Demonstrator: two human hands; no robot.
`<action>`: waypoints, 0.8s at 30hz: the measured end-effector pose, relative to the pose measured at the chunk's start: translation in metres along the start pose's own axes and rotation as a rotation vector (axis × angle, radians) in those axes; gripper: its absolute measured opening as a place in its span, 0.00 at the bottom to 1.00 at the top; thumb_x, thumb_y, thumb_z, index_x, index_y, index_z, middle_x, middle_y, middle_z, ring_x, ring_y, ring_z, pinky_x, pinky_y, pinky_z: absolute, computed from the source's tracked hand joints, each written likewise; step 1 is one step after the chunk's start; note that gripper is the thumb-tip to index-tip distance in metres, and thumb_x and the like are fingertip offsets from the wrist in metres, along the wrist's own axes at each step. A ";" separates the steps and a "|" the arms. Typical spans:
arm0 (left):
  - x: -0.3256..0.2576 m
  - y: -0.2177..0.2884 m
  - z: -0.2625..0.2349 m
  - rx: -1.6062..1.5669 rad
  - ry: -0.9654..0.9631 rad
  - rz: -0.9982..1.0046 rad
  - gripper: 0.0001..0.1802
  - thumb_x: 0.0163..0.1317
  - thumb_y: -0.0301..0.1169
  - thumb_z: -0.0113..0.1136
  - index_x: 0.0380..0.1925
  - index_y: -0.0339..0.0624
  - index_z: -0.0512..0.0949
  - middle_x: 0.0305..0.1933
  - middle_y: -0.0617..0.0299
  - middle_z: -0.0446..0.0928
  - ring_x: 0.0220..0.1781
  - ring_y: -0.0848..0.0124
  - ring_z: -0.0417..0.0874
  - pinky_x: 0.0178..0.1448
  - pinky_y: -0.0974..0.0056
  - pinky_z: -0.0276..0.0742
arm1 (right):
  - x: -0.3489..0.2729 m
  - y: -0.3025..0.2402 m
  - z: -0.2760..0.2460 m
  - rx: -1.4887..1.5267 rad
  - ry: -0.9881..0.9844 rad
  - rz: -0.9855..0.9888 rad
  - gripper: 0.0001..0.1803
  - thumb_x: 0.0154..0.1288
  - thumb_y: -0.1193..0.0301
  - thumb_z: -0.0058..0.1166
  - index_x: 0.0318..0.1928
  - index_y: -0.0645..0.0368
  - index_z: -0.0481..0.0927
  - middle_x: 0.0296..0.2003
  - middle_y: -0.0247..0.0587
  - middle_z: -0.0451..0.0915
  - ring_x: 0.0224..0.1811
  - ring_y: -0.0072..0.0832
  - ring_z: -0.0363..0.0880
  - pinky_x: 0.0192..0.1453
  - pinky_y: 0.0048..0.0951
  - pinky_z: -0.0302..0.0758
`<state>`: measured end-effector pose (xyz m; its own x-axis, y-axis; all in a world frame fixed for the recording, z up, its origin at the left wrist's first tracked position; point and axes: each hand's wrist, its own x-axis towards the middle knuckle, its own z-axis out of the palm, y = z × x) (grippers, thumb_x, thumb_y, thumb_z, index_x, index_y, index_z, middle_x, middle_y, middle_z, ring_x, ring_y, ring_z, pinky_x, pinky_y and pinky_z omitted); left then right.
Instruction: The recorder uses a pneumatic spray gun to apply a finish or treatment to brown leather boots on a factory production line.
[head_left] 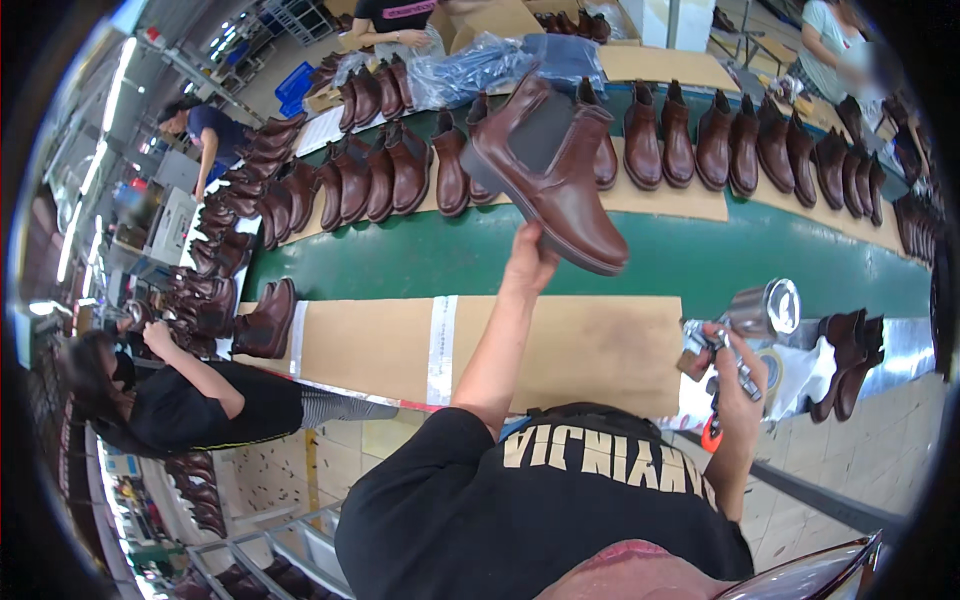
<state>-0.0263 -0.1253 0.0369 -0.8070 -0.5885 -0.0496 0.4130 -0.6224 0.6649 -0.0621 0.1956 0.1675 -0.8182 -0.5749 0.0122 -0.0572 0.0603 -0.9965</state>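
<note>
- Fingers (pixel 528 236) of the left hand (pixel 531 262) grip a brown boot (pixel 575 195) by its sole; most are hidden beneath it, so their spread cannot be told.
- That boot is raised above the green surface (pixel 370 268), toe angled down to the right, its smooth leather glossy, with a dark, matte panel in its side. The far part of the shaft overlaps boots behind it.
- On the right, the right hand (pixel 740 375) has its fingers curled round a metal spray gun (pixel 722 350), which carries a shiny, rounded cup (pixel 764 308); the handle is partly covered by the palm, and the fingertips are hard to make out.
- Between the forearms lies flat, tan cardboard (pixel 545 350) with a dark, blurry smudge and a pale strip of tape (pixel 442 345).
- Just right of the spray gun, a pair of dark boots (pixel 850 365) stands near the surface's right end.
- Along the far side, brown boots (pixel 643 140) stand in a long row, near crumpled clear plastic (pixel 465 78).
- Left, a co-worker (pixel 190 405) in black sits or stands, partly hard to see; farther people are cut off.
</note>
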 end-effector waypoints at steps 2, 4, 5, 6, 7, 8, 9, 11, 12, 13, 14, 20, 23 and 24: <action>-0.014 -0.018 0.000 -0.030 -0.102 -0.087 0.25 0.60 0.40 0.55 0.56 0.42 0.66 0.57 0.58 0.71 0.56 0.64 0.75 0.58 0.55 0.75 | 0.001 -0.012 -0.003 -0.027 0.009 -0.050 0.16 0.67 0.74 0.45 0.51 0.70 0.75 0.29 0.39 0.77 0.32 0.21 0.75 0.41 0.23 0.75; -0.042 -0.023 0.022 -0.105 -0.099 -0.098 0.23 0.55 0.29 0.62 0.51 0.41 0.70 0.50 0.59 0.75 0.52 0.63 0.78 0.52 0.54 0.80 | 0.001 -0.021 -0.007 -0.059 0.005 -0.125 0.17 0.67 0.73 0.46 0.52 0.70 0.75 0.31 0.38 0.76 0.33 0.20 0.74 0.42 0.22 0.75; -0.048 -0.030 0.014 -0.093 -0.093 -0.123 0.23 0.55 0.29 0.62 0.51 0.41 0.70 0.50 0.59 0.75 0.52 0.63 0.78 0.52 0.54 0.80 | 0.003 -0.024 -0.005 -0.052 0.031 -0.203 0.17 0.66 0.72 0.46 0.51 0.70 0.75 0.30 0.37 0.76 0.33 0.20 0.73 0.39 0.21 0.74; -0.052 -0.036 0.002 0.058 -0.050 -0.127 0.23 0.54 0.25 0.62 0.51 0.40 0.69 0.49 0.59 0.76 0.51 0.63 0.79 0.52 0.53 0.80 | 0.004 -0.034 -0.004 -0.072 0.018 -0.217 0.17 0.67 0.71 0.47 0.51 0.70 0.76 0.29 0.36 0.76 0.33 0.19 0.73 0.37 0.20 0.72; -0.057 -0.037 0.003 0.210 -0.010 -0.133 0.24 0.53 0.21 0.61 0.51 0.40 0.69 0.47 0.60 0.76 0.49 0.63 0.79 0.52 0.53 0.80 | 0.006 -0.041 -0.005 -0.092 0.007 -0.229 0.17 0.67 0.70 0.47 0.50 0.69 0.76 0.28 0.35 0.76 0.33 0.18 0.73 0.36 0.20 0.71; -0.066 -0.040 0.007 0.258 0.074 -0.144 0.27 0.50 0.16 0.62 0.52 0.40 0.68 0.47 0.58 0.76 0.48 0.65 0.79 0.52 0.55 0.79 | 0.009 -0.044 -0.004 -0.122 0.035 -0.275 0.17 0.67 0.70 0.47 0.50 0.68 0.77 0.27 0.35 0.76 0.32 0.18 0.73 0.35 0.19 0.70; -0.069 -0.047 0.003 0.264 0.075 -0.161 0.27 0.50 0.16 0.62 0.52 0.40 0.68 0.47 0.58 0.76 0.48 0.65 0.79 0.52 0.55 0.79 | 0.011 -0.049 -0.001 -0.154 0.060 -0.324 0.16 0.67 0.69 0.48 0.49 0.68 0.77 0.26 0.34 0.76 0.31 0.18 0.72 0.34 0.19 0.69; -0.076 -0.062 -0.009 0.410 0.108 -0.115 0.30 0.47 0.15 0.64 0.52 0.40 0.67 0.48 0.58 0.75 0.48 0.65 0.79 0.53 0.57 0.78 | 0.012 -0.054 0.004 -0.126 0.081 -0.287 0.16 0.67 0.66 0.49 0.48 0.66 0.78 0.27 0.34 0.77 0.30 0.17 0.72 0.35 0.18 0.69; -0.081 -0.061 -0.006 0.417 0.110 -0.130 0.30 0.47 0.15 0.64 0.52 0.40 0.67 0.48 0.58 0.75 0.48 0.65 0.79 0.53 0.57 0.78 | 0.014 -0.057 0.008 -0.111 0.072 -0.228 0.16 0.67 0.67 0.50 0.48 0.66 0.78 0.28 0.34 0.77 0.31 0.16 0.72 0.35 0.18 0.69; -0.086 -0.060 0.001 0.401 0.130 -0.127 0.30 0.46 0.14 0.64 0.51 0.40 0.68 0.48 0.58 0.75 0.48 0.66 0.79 0.53 0.58 0.78 | 0.015 -0.060 0.012 -0.097 0.061 -0.169 0.15 0.66 0.68 0.51 0.48 0.66 0.78 0.29 0.34 0.78 0.31 0.16 0.72 0.35 0.17 0.69; -0.090 -0.059 0.004 0.386 0.150 -0.122 0.29 0.46 0.13 0.64 0.50 0.41 0.69 0.47 0.58 0.75 0.48 0.66 0.79 0.53 0.59 0.77 | 0.018 -0.060 0.018 -0.092 0.067 -0.156 0.15 0.66 0.68 0.51 0.48 0.66 0.78 0.29 0.34 0.78 0.31 0.16 0.72 0.35 0.17 0.69; -0.101 -0.059 0.004 0.364 0.105 -0.174 0.27 0.45 0.12 0.64 0.48 0.36 0.71 0.47 0.58 0.76 0.48 0.67 0.79 0.54 0.62 0.76 | 0.032 -0.060 0.036 0.009 -0.038 -0.361 0.13 0.65 0.73 0.53 0.48 0.67 0.77 0.40 0.40 0.82 0.40 0.16 0.75 0.44 0.17 0.72; -0.103 -0.056 0.005 0.372 0.069 -0.215 0.26 0.44 0.13 0.64 0.47 0.35 0.72 0.46 0.57 0.77 0.48 0.67 0.79 0.55 0.62 0.75 | 0.037 -0.061 0.039 -0.012 -0.066 -0.366 0.14 0.65 0.72 0.53 0.47 0.68 0.77 0.40 0.39 0.82 0.39 0.16 0.76 0.43 0.17 0.72; -0.103 -0.055 0.005 0.371 0.070 -0.215 0.26 0.44 0.13 0.64 0.47 0.35 0.72 0.46 0.57 0.77 0.48 0.67 0.79 0.55 0.62 0.75 | 0.037 -0.060 0.040 -0.012 -0.067 -0.365 0.14 0.65 0.72 0.53 0.47 0.68 0.77 0.40 0.39 0.82 0.39 0.16 0.76 0.43 0.17 0.72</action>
<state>0.0322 -0.0275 0.0092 -0.8220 -0.5073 -0.2588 0.0480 -0.5145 0.8562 -0.0665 0.1382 0.2248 -0.7034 -0.6124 0.3608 -0.3456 -0.1488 -0.9265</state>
